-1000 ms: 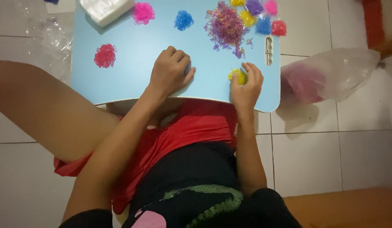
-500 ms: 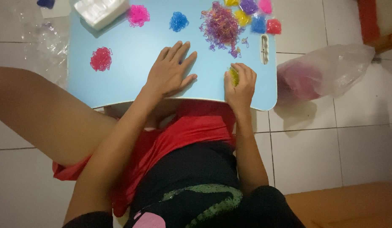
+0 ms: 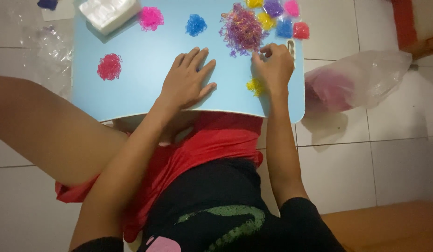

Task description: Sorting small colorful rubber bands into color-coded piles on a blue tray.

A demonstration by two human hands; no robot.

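The mixed purple pile of bands [image 3: 242, 29] lay on the blue counter [image 3: 132, 79] at 11 o'clock from the right hand [image 3: 274, 67], whose pinched fingertips touched its lower edge. The yellow clump [image 3: 254, 86] sat at 7 o'clock beside that wrist. The left hand [image 3: 187, 80] rested flat, fingers spread, farther away

One head-worn camera looks steeply down, close above the blue table [image 3: 132, 84].

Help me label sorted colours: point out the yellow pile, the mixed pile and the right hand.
yellow pile [image 3: 254, 86], head view, its middle.
mixed pile [image 3: 241, 29], head view, its centre.
right hand [image 3: 274, 67], head view, its back.
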